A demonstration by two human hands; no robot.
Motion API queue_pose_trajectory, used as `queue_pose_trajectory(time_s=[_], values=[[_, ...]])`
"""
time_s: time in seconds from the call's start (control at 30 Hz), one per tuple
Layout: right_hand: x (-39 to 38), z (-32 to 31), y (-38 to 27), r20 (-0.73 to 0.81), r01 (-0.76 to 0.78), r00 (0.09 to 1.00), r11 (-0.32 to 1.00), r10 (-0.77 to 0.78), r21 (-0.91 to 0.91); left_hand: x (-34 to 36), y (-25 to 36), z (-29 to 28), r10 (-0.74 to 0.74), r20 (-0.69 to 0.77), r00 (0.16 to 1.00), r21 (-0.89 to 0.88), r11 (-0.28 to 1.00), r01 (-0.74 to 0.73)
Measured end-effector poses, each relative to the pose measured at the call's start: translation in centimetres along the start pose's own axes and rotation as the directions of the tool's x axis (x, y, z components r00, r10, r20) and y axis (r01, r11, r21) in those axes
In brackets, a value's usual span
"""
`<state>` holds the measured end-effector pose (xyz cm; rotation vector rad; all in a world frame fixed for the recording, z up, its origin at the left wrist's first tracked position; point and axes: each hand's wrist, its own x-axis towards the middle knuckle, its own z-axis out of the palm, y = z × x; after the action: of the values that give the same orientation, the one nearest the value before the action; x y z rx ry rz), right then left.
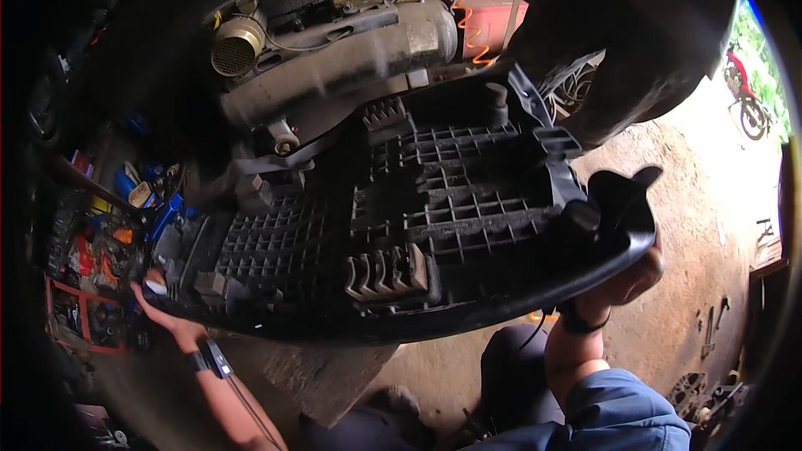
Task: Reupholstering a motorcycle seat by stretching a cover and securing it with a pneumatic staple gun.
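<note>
The seat base (480,221) was in the middle, with the left hand (174,317) at its left end and the right hand (628,286) under its right end. Behind it stood a compressor tank (351,50) with a motor (237,48) on top; a coiled hose (473,33) hung behind the base's right half. A tool tray (83,315) lay to its left. A board (322,380) sat below its near edge. Right of it, a wrench (709,330) lay on the floor (668,225), and farther behind on that side stood a motorcycle (748,100).
</note>
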<state>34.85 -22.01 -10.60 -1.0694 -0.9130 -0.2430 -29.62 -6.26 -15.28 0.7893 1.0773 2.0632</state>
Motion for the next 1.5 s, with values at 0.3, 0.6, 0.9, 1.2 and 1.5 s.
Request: queue_pose_trajectory(time_s=[0.3,0.6,0.9,1.2,1.5], values=[[-0.7,-1.4,-2.3,0.299,0.389,0.871,0.919,-0.39,0.066,6.1,-1.7,-7.3,-0.092,0.388,0.917,-0.015,0.994,0.106],[-2.3,-3.8,-0.3,0.35,0.416,0.837,0.904,-0.422,0.096,-1.6,10.3,7.2,0.445,0.506,0.739,0.819,0.02,-0.573],[-2.3,-3.7,-0.4,0.32,0.445,0.829,0.888,-0.458,0.118,-28.8,8.5,22.9,0.16,0.867,0.472,0.375,0.415,-0.829],[-3.1,-3.3,1.3,0.311,0.452,0.818,0.875,-0.483,0.17,-30.3,9.4,23.0,0.04,0.945,0.326,0.298,0.311,-0.903],[-4.1,-3.6,2.6,0.29,0.429,0.836,0.884,-0.466,0.183,-37.0,8.4,30.4,-0.021,0.978,-0.205,-0.197,0.203,-0.959]])
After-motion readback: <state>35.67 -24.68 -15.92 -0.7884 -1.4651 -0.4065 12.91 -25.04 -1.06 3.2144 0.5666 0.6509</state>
